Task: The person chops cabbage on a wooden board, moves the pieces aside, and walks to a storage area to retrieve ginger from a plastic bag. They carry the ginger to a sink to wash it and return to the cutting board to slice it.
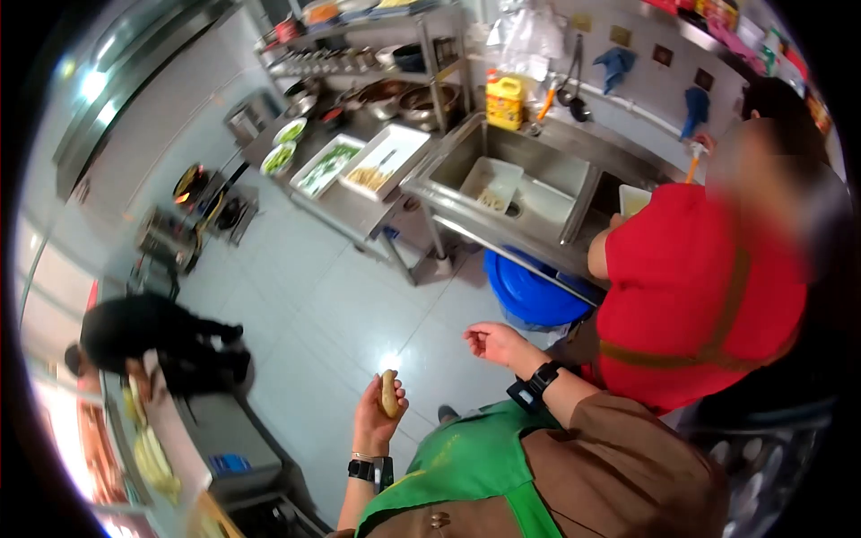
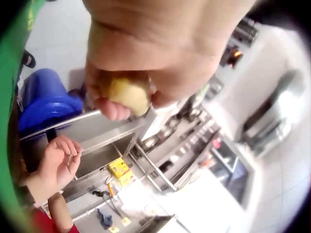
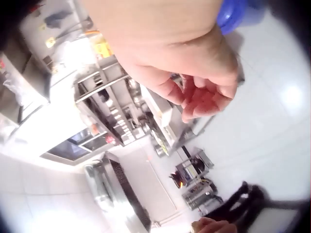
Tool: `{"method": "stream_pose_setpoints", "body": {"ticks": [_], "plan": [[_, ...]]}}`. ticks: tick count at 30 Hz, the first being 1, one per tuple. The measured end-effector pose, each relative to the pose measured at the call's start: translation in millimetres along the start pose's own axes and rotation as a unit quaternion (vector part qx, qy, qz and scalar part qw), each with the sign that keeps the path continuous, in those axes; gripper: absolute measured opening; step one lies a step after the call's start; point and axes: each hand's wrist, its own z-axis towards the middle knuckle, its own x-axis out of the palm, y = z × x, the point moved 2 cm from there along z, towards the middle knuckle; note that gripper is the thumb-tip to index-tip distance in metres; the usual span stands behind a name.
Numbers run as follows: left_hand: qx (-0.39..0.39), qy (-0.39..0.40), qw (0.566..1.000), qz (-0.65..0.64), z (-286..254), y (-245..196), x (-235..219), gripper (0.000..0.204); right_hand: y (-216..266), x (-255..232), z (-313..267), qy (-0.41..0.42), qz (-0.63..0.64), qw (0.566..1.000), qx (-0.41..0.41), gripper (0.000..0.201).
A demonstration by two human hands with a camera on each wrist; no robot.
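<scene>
A yellowish-brown, oblong piece of food (image 1: pixel 389 394) lies in the left hand (image 1: pixel 377 420), whose fingers curl round it. In the left wrist view the pale yellow end of the piece (image 2: pixel 130 95) shows between thumb and fingers of the left hand (image 2: pixel 150 43). The right hand (image 1: pixel 495 344) is held in the air to the right of it, holding nothing, with its fingers loosely curled. In the right wrist view the right hand (image 3: pixel 194 73) shows the same loose curl.
A person in red (image 1: pixel 700 296) stands close on the right at the sink (image 1: pixel 587 202). Below the sink is a blue bin (image 1: pixel 534 287). Trays (image 1: pixel 395 152) lie on a steel table ahead. At left, another person (image 1: pixel 148 332) bends over a counter (image 1: pixel 193 430).
</scene>
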Motion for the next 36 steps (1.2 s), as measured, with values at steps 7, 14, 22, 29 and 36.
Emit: {"method": "stream_pose_setpoints", "body": {"ticks": [7, 14, 22, 29, 36], "plan": [[-0.143, 0.064, 0.986, 0.062, 168.2, -69.0, 75.1, 0.032, 156.8, 49.3, 26.3, -0.062, -0.023, 0.981, -0.184, 0.013], [-0.192, 0.084, 0.974, 0.085, 286.5, -76.8, 134.1, 0.036, 256.9, -36.4, 122.8, -0.185, 0.130, 0.939, -0.260, 0.010], [-0.234, 0.041, 0.966, 0.102, 412.3, -86.1, 183.6, 0.040, 340.6, -150.2, 211.8, -0.285, 0.247, 0.891, -0.252, 0.009], [-0.304, 0.035, 0.950, 0.067, 510.0, -72.3, 215.1, 0.037, 361.5, -126.0, 252.0, -0.209, 0.001, 0.964, -0.162, 0.059], [-0.357, 0.080, 0.920, 0.142, 605.2, -57.3, 258.1, 0.034, 413.1, -130.7, 247.6, -0.345, -0.067, 0.926, -0.138, 0.048]]}}
